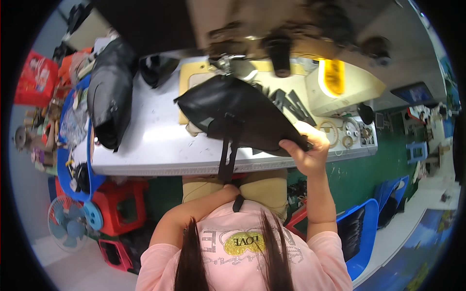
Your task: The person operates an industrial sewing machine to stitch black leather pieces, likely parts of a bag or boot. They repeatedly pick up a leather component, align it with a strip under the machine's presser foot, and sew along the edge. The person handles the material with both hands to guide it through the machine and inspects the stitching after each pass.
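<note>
My right hand (pixel 310 148) is closed on the right corner of a large black leather-like panel (pixel 252 114), thumb on top, holding it up over the front of the table. A black strap with a slot (pixel 227 160) hangs from the panel's lower edge, past the table edge. The panel's far side reaches up to the metal presser-foot area of a sewing machine (pixel 225 63); whether it touches there I cannot tell. My left hand (pixel 234 191) rests low at my lap, near the strap's lower end. Its fingers are mostly hidden.
Black pieces (pixel 111 92) are piled on the left of the white table (pixel 155 150). More black strips (pixel 293 104) lie behind the panel. A blue bin (pixel 73 182), a red stool (pixel 116 203) and a fan (pixel 68 225) stand left; a blue crate (pixel 364 237) is at right.
</note>
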A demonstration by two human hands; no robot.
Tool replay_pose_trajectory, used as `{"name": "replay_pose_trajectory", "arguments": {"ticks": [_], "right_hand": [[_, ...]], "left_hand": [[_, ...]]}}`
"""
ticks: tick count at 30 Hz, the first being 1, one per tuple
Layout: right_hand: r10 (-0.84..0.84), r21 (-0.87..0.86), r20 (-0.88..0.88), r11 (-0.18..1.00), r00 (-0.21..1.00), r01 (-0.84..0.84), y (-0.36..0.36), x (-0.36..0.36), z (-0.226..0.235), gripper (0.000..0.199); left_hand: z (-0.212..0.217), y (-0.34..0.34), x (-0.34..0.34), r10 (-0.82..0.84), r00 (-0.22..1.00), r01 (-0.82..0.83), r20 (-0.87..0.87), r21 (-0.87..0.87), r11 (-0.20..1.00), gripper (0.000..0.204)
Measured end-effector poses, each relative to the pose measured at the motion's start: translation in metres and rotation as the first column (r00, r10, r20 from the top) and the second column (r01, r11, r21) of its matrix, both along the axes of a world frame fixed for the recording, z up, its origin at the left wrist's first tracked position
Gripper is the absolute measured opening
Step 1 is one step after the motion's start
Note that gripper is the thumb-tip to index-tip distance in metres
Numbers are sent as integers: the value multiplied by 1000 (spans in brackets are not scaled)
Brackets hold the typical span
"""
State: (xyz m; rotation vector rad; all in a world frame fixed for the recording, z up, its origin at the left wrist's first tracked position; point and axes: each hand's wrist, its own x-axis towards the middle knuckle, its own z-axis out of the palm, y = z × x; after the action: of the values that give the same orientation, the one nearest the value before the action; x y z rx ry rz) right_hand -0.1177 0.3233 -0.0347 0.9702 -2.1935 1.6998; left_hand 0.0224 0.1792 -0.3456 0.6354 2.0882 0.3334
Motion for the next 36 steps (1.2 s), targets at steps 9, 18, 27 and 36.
{"name": "replay_pose_trajectory", "arguments": {"ticks": [9,18,27,36], "right_hand": [[90,-99,303,993,949,-62,33,-5,-14,14],[359,-252,720,933,594,-258,24,-20,-13,28],[367,-128,825,861,429,-492,-27,-61,-12,26],[518,-488,848,846,114,-214,-89,-6,-32,18]], "left_hand": [[81,-49,-24,-11,991,-54,135,473,879,29],[323,-145,-3,363,928,-93,-83,892,442,15],[309,-80,-32,127,424,553,-897,367,748,17],[273,-78,-42,61,147,534,-987,131,835,12]]}}
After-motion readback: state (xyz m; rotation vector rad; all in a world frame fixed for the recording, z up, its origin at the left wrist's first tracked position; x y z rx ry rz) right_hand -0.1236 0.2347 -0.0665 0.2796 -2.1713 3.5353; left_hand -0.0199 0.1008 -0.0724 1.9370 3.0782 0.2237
